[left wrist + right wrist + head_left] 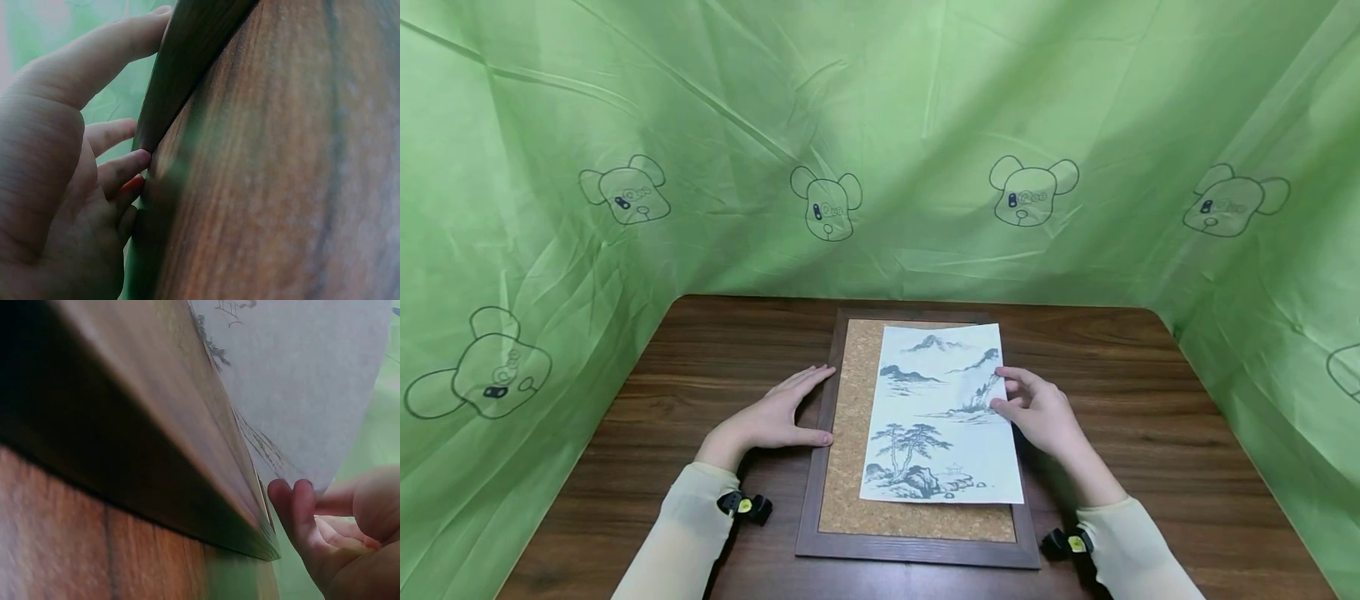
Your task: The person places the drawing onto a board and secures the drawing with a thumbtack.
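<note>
A dark-framed cork board [852,467] lies on the table. Over its cork is a white sheet of paper [951,442] printed with an ink landscape of mountains and pine trees, set toward the right and covering part of the right frame side. My left hand [775,417] rests with spread fingers against the left side of the frame; the left wrist view shows its fingertips [142,157] on the frame's outer side [181,62]. My right hand [1045,414] pinches the paper's right edge between thumb and fingers, and the right wrist view shows the paper [300,381] lifted there.
The wooden table [715,358] extends on both sides of the board. A green curtain [910,100] printed with bear heads closes off the back and both sides. A small black camera [747,507] is strapped to the left wrist, another camera [1063,544] to the right.
</note>
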A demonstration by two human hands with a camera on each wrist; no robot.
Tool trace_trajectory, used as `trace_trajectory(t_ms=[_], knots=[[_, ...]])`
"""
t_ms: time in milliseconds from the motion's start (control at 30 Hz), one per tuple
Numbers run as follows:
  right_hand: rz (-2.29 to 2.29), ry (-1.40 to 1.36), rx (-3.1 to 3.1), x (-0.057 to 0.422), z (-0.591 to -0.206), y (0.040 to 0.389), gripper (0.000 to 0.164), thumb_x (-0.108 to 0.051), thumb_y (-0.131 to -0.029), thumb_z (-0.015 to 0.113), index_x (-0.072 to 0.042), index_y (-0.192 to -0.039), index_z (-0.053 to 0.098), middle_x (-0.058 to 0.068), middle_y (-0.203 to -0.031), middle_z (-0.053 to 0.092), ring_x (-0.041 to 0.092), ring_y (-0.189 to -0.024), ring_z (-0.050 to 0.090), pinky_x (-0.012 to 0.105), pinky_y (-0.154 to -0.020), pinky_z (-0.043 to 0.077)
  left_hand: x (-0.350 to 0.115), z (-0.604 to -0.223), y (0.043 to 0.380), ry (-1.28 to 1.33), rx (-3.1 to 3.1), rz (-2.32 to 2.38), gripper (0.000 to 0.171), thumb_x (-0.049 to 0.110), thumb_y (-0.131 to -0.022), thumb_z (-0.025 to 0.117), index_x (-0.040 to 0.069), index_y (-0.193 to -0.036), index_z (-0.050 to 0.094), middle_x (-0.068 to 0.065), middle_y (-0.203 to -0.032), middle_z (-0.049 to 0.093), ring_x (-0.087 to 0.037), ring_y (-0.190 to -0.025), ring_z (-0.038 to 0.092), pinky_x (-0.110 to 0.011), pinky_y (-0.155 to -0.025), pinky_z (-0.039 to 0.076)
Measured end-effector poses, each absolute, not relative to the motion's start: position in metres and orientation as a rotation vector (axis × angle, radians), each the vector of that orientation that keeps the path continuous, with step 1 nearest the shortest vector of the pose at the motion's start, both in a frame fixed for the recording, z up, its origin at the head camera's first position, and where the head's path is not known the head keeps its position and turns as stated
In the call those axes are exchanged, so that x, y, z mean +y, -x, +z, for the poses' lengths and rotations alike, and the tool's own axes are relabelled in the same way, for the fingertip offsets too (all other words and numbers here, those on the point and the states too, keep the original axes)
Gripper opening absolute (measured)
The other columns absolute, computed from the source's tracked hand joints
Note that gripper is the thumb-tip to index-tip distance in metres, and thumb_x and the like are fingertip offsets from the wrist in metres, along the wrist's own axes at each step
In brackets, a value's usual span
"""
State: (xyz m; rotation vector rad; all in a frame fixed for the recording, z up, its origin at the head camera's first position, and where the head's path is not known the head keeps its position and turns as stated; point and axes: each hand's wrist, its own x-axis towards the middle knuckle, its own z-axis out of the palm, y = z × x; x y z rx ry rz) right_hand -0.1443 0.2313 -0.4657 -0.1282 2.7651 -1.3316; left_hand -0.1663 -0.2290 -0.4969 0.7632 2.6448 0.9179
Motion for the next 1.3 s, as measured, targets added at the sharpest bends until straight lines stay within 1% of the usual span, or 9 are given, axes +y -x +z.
trace_trajectory(t_ms=[233, 433, 533, 600, 667, 767, 900, 1067, 1300], knots=[[-1.417, 0.164, 2.691, 0.227, -0.471, 0.144, 0.059, -0.020, -0.102, 0.081, -0.007, -0.156, 0.059, 0.022, -0.133, 0.071, 0.021, -0.096, 0.077, 0.031, -0.076, 0.059, -0.228, -0.494, 0.165, -0.763, 2.639, 0.909, 0.114, 0.064, -0.087, 0.086, 0.020, -0.175, 0.028, -0.014, -0.180, 0.025, -0.038, -0.167, 0.019, -0.070, -0.128, 0.021], [-1.400, 0.199, 2.684, 0.225, -0.473, 0.144, 0.060, -0.021, -0.102, 0.081, -0.009, -0.156, 0.060, 0.023, -0.137, 0.070, 0.020, -0.097, 0.078, 0.030, -0.076, 0.060, -0.228, -0.495, 0.165, -0.761, 2.645, 0.904, 0.114, 0.065, -0.087, 0.086, 0.020, -0.175, 0.028, -0.014, -0.180, 0.026, -0.038, -0.167, 0.019, -0.071, -0.128, 0.021], [-1.368, 0.260, 2.652, 0.227, -0.472, 0.145, 0.062, -0.021, -0.104, 0.079, -0.008, -0.160, 0.056, 0.026, -0.142, 0.066, 0.019, -0.092, 0.077, 0.031, -0.074, 0.060, -0.228, -0.495, 0.165, -0.760, 2.644, 0.907, 0.114, 0.065, -0.087, 0.086, 0.019, -0.175, 0.028, -0.014, -0.180, 0.025, -0.038, -0.167, 0.019, -0.071, -0.128, 0.021], [-1.362, 0.290, 2.634, 0.229, -0.471, 0.145, 0.063, -0.021, -0.105, 0.077, -0.007, -0.162, 0.053, 0.027, -0.143, 0.065, 0.018, -0.086, 0.075, 0.033, -0.070, 0.061, -0.228, -0.494, 0.165, -0.759, 2.642, 0.910, 0.115, 0.065, -0.087, 0.086, 0.019, -0.175, 0.028, -0.013, -0.180, 0.026, -0.038, -0.167, 0.019, -0.071, -0.128, 0.021], [-1.391, 0.284, 2.622, 0.232, -0.469, 0.145, 0.062, -0.018, -0.105, 0.077, -0.006, -0.161, 0.052, 0.027, -0.140, 0.067, 0.018, -0.080, 0.075, 0.034, -0.068, 0.062, -0.228, -0.494, 0.165, -0.758, 2.641, 0.912, 0.115, 0.065, -0.087, 0.086, 0.019, -0.175, 0.029, -0.013, -0.180, 0.026, -0.038, -0.167, 0.019, -0.071, -0.127, 0.021], [-1.440, 0.237, 2.628, 0.235, -0.468, 0.145, 0.056, -0.012, -0.103, 0.078, -0.004, -0.155, 0.058, 0.024, -0.131, 0.073, 0.019, -0.074, 0.076, 0.034, -0.066, 0.064, -0.228, -0.494, 0.166, -0.752, 2.636, 0.912, 0.114, 0.066, -0.087, 0.085, 0.021, -0.175, 0.028, -0.012, -0.180, 0.025, -0.038, -0.167, 0.019, -0.071, -0.127, 0.022], [-1.437, 0.230, 2.644, 0.236, -0.468, 0.145, 0.048, -0.008, -0.100, 0.080, -0.001, -0.146, 0.065, 0.019, -0.123, 0.077, 0.018, -0.075, 0.077, 0.031, -0.068, 0.063, -0.228, -0.494, 0.166, -0.745, 2.631, 0.911, 0.114, 0.065, -0.087, 0.086, 0.021, -0.175, 0.028, -0.012, -0.180, 0.024, -0.038, -0.167, 0.018, -0.071, -0.127, 0.022], [-1.415, 0.290, 2.647, 0.231, -0.469, 0.146, 0.044, -0.009, -0.099, 0.082, 0.001, -0.140, 0.069, 0.018, -0.122, 0.077, 0.018, -0.080, 0.078, 0.030, -0.069, 0.062, -0.228, -0.494, 0.166, -0.748, 2.634, 0.913, 0.115, 0.064, -0.087, 0.086, 0.020, -0.175, 0.028, -0.012, -0.180, 0.024, -0.038, -0.167, 0.018, -0.071, -0.127, 0.022], [-1.422, 0.290, 2.642, 0.230, -0.472, 0.145, 0.044, -0.005, -0.100, 0.080, 0.004, -0.141, 0.067, 0.018, -0.124, 0.075, 0.018, -0.081, 0.077, 0.030, -0.068, 0.062, -0.227, -0.494, 0.166, -0.746, 2.630, 0.907, 0.114, 0.066, -0.088, 0.085, 0.022, -0.176, 0.027, -0.012, -0.181, 0.023, -0.038, -0.167, 0.018, -0.072, -0.127, 0.022]])
